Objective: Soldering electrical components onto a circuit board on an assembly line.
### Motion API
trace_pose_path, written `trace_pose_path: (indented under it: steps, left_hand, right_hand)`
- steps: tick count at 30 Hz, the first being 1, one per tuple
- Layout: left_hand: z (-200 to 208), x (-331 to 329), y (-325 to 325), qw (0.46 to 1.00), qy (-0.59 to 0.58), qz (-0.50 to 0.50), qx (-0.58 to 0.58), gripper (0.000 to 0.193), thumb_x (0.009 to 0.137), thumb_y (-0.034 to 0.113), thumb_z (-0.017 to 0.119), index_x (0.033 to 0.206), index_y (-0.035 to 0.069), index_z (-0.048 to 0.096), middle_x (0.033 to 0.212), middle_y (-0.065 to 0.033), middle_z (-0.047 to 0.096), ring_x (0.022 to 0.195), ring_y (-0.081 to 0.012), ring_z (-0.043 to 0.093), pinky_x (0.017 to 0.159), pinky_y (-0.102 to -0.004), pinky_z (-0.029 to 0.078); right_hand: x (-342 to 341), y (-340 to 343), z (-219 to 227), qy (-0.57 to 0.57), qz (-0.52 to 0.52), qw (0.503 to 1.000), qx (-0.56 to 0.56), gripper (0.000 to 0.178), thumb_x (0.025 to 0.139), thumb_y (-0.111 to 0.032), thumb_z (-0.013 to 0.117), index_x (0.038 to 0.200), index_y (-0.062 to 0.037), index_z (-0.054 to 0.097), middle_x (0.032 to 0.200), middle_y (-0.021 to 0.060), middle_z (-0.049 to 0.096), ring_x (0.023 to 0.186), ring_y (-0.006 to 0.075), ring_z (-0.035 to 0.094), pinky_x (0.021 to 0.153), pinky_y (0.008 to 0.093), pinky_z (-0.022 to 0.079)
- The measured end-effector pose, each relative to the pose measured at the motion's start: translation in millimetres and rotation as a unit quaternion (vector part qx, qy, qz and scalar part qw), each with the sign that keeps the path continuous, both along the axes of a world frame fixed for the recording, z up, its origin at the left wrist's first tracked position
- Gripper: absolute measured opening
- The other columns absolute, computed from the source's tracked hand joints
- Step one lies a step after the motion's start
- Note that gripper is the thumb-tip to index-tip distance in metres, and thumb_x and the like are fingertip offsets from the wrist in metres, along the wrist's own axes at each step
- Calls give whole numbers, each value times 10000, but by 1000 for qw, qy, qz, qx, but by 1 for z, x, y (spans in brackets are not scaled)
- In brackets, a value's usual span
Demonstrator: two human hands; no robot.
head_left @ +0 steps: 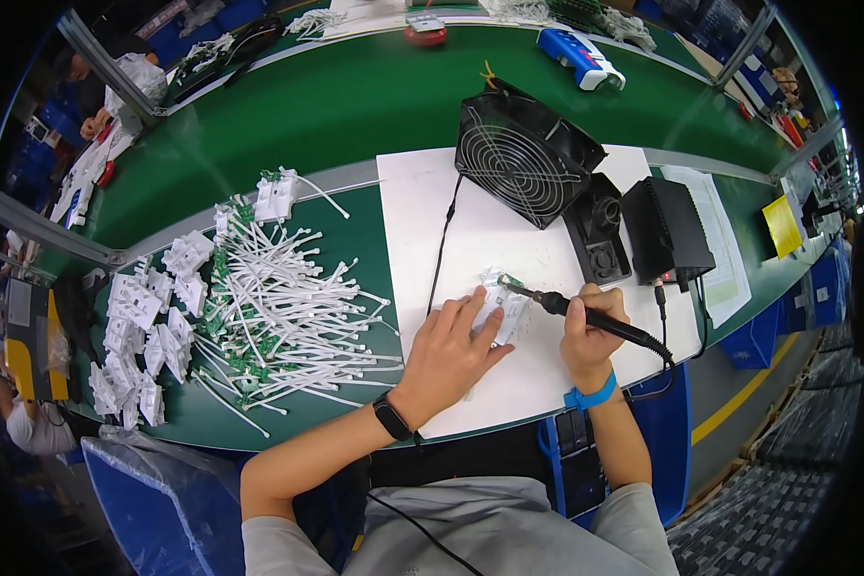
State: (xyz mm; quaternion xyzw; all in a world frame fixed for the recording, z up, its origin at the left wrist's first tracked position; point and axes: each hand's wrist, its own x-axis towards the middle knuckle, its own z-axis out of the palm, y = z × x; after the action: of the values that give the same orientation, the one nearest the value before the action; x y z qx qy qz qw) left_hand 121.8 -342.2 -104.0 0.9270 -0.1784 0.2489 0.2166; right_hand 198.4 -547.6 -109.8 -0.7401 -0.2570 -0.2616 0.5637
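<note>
Left hand (448,348) lay flat, fingers spread, pinning small white part (505,305) on white mat (490,240) near desk (355,96) front edge, so it couldn't slide. Right hand (590,324) closed around soldering iron (586,315), pen grip, tip on part's far end. Fan (521,158) behind, facing work, likely for fumes. Cabled boards (278,307) piled left.

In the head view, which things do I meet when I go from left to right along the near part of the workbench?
White plastic housings → pile of white wired parts → left hand pressing on a small white part → right hand holding the soldering iron → black box unit.
</note>
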Motion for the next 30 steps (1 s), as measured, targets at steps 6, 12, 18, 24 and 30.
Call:
trace_pose_path:
  steps: [6, 12, 18, 24, 30]
  left_hand:
    - [0, 0, 1, 1000, 3, 0, 2, 460, 780, 294, 868, 1146, 45, 740, 1279, -167, 641, 961, -274, 606, 805, -356, 544]
    - [0, 0, 2, 1000, 8, 0, -1, 458, 784, 295, 867, 1146, 45, 740, 1277, -163, 640, 974, -275, 607, 812, -357, 543]
    - [1, 0, 1, 1000, 16, -1, -4, 456, 780, 284, 870, 1148, 47, 743, 1290, -157, 640, 1023, -275, 615, 827, -360, 538]
    - [-2, 0, 2, 1000, 19, 0, -13, 449, 771, 270, 874, 1143, 55, 747, 1313, -147, 639, 1065, -275, 623, 833, -367, 538]
    - [0, 0, 3, 1000, 17, 2, -13, 453, 760, 268, 881, 1143, 62, 753, 1319, -140, 641, 1034, -266, 618, 825, -364, 540]
  right_hand:
    - [0, 2, 0, -6, -2, 1000, -13, 238, 931, -93, 714, 861, -25, 497, 603, 82, 533, 497, 141, 471, 492, 289, 358]
    - [-1, 1, 1, 11, -19, 1000, -5, 237, 934, -94, 698, 854, -29, 485, 598, 73, 512, 496, 135, 449, 492, 287, 349]
    - [1, -2, 0, -27, -19, 998, 61, 228, 964, -117, 655, 860, -29, 473, 620, 53, 505, 526, 108, 438, 508, 271, 336]
    - [-1, -8, 0, -33, -16, 998, 40, 231, 948, -136, 649, 844, -33, 471, 601, 58, 500, 512, 128, 438, 510, 282, 327]
    - [-2, -10, 2, -45, -31, 998, -8, 212, 911, -125, 648, 832, -34, 473, 576, 69, 491, 480, 167, 424, 505, 307, 312]
